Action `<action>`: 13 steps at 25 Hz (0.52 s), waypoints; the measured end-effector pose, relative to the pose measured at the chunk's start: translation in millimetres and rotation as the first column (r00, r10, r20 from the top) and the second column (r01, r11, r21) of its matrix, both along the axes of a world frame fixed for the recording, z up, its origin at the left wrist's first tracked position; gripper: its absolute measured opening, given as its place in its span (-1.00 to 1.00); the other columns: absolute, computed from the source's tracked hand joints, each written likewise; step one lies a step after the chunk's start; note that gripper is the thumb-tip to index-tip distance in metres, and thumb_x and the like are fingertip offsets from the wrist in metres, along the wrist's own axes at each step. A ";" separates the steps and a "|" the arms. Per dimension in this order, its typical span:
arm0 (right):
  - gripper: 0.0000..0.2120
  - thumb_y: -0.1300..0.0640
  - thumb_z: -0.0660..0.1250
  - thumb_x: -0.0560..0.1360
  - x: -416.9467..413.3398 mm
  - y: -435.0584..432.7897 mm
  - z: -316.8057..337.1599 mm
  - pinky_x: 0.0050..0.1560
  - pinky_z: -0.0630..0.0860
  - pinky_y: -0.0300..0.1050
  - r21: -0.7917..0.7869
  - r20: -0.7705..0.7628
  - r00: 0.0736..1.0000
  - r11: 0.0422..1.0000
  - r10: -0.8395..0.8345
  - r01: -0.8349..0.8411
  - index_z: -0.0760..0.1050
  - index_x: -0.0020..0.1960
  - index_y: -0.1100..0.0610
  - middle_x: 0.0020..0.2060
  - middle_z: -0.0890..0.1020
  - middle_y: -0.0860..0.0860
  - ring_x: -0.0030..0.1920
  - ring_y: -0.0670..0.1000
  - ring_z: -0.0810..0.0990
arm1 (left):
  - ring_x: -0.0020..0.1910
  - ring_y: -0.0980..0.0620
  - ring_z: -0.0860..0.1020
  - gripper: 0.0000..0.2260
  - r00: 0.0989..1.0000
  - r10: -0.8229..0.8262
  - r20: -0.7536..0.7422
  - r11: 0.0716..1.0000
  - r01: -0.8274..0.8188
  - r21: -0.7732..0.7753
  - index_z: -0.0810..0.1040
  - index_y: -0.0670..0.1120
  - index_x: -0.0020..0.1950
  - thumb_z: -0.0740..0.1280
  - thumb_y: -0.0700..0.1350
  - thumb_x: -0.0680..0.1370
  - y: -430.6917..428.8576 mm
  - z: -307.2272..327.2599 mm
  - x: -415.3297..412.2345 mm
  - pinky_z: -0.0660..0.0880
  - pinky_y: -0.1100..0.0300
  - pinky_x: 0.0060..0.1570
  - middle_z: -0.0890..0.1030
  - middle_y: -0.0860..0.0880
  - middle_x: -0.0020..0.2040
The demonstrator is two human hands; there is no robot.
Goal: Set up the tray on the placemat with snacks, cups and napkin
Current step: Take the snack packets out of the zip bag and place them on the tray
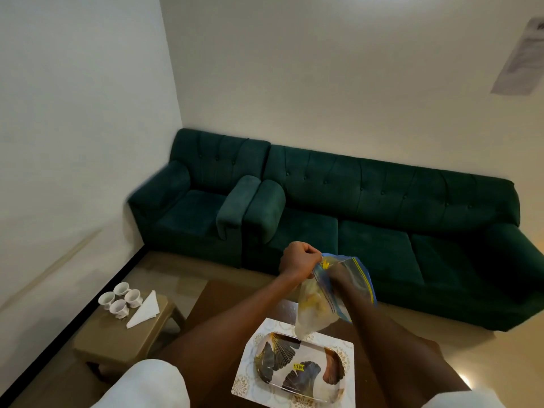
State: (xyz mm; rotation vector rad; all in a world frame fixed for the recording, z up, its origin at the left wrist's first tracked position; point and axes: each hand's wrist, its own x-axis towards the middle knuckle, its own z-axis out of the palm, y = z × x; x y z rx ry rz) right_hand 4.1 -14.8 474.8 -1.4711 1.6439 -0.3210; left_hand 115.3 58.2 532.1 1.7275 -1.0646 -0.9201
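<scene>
Brown table (212,307), green sofa (353,207), left hand (297,260) fingers pinching snack bag (321,301), right fingers hidden inside

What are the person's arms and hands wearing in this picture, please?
Both arms are bare from the upper arm down, with short white sleeves showing at the bottom edge: one on the left arm and one on the right. The left hand has no glove, and no ring or watch can be seen. The right hand is partly hidden behind a plastic bag.
</scene>
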 end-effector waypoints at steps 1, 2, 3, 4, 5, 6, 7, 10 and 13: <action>-0.74 0.28 0.28 0.61 2.7 0.8 9.7 -0.20 0.53 -0.06 0.026 -0.072 0.997 0.999 0.034 -0.033 0.36 -0.23 0.13 -0.26 0.43 0.08 -0.13 0.11 0.50 | -0.23 -0.05 0.72 -0.88 1.000 0.017 0.020 1.000 -0.018 0.022 0.65 0.04 -0.26 0.46 -0.13 0.48 1.0 -4.9 1.5 0.71 -0.05 -0.24 0.72 -0.01 -0.19; -0.74 0.31 0.26 0.60 5.3 6.1 22.7 -0.40 0.50 -0.14 0.034 -0.076 0.997 0.999 0.006 -0.003 0.35 -0.25 0.16 -0.28 0.43 0.11 -0.23 0.10 0.49 | -0.24 -0.04 0.72 -0.87 0.999 0.038 0.029 0.998 -0.039 0.040 0.64 0.04 -0.27 0.46 -0.13 0.46 1.6 -10.5 3.4 0.71 -0.04 -0.26 0.72 0.00 -0.20; -0.74 0.34 0.26 0.58 6.8 10.1 34.2 -0.54 0.44 -0.18 0.056 -0.095 0.995 0.998 0.010 -0.004 0.35 -0.26 0.18 -0.30 0.42 0.12 -0.30 0.08 0.48 | -0.25 -0.03 0.72 -0.88 0.998 0.065 0.026 0.996 -0.067 0.056 0.63 0.03 -0.28 0.46 -0.14 0.45 0.4 -17.4 5.3 0.71 -0.03 -0.28 0.72 -0.01 -0.20; -0.75 0.36 0.28 0.56 6.4 8.7 37.2 -0.57 0.41 -0.19 0.040 -0.082 0.996 0.999 0.021 -0.017 0.37 -0.27 0.20 -0.32 0.43 0.13 -0.35 0.08 0.48 | -0.26 -0.04 0.72 -0.89 0.996 0.091 0.016 0.993 -0.092 0.074 0.63 0.02 -0.27 0.45 -0.15 0.45 -0.8 -23.0 7.6 0.71 -0.03 -0.30 0.72 -0.02 -0.20; -0.77 0.38 0.31 0.52 4.7 12.0 41.1 -0.54 0.46 -0.16 0.028 -0.069 0.997 0.999 0.034 -0.032 0.40 -0.28 0.21 -0.33 0.44 0.13 -0.37 0.08 0.50 | -0.26 -0.04 0.71 -0.90 0.993 0.114 0.016 0.989 -0.115 0.094 0.63 0.01 -0.26 0.45 -0.16 0.44 -2.6 -27.2 10.8 0.70 -0.03 -0.31 0.72 -0.04 -0.18; -0.79 0.38 0.36 0.48 2.2 12.5 41.9 -0.47 0.56 -0.11 0.027 -0.043 0.999 0.999 0.027 -0.025 0.44 -0.29 0.22 -0.33 0.47 0.14 -0.37 0.10 0.55 | -0.26 -0.04 0.71 -0.90 0.990 0.135 0.029 0.984 -0.137 0.111 0.63 0.00 -0.25 0.45 -0.16 0.44 -4.4 -29.7 14.2 0.70 -0.02 -0.31 0.72 -0.05 -0.16; -0.82 0.38 0.41 0.43 -2.2 10.5 42.7 -0.38 0.65 -0.03 0.037 -0.005 1.000 0.999 -0.012 0.012 0.49 -0.30 0.25 -0.34 0.51 0.15 -0.39 0.12 0.59 | -0.25 -0.05 0.71 -0.91 0.988 0.148 0.042 0.980 -0.152 0.125 0.63 0.00 -0.24 0.45 -0.17 0.44 -7.4 -31.9 17.5 0.70 -0.01 -0.30 0.72 -0.06 -0.14; -0.87 0.33 0.46 0.38 -13.3 -3.9 55.9 -0.27 0.71 0.05 -0.017 0.025 0.999 0.999 -0.042 0.042 0.57 -0.32 0.26 -0.35 0.58 0.17 -0.38 0.15 0.64 | -0.16 -0.08 0.71 -0.95 0.987 0.120 0.108 0.979 -0.136 0.153 0.66 -0.02 -0.17 0.46 -0.16 0.48 -18.0 -39.1 26.0 0.69 0.06 -0.16 0.72 -0.08 -0.08; -0.94 0.32 0.44 0.41 -29.8 -23.5 78.6 -0.24 0.73 0.09 -0.060 0.162 0.977 0.986 -0.141 0.153 0.56 -0.19 0.30 -0.26 0.61 0.23 -0.30 0.19 0.67 | -0.11 -0.15 0.71 -0.94 0.986 0.100 0.135 0.979 -0.121 0.164 0.69 -0.05 -0.07 0.49 -0.12 0.48 -29.7 -51.2 32.1 0.71 -0.05 -0.12 0.71 -0.11 -0.04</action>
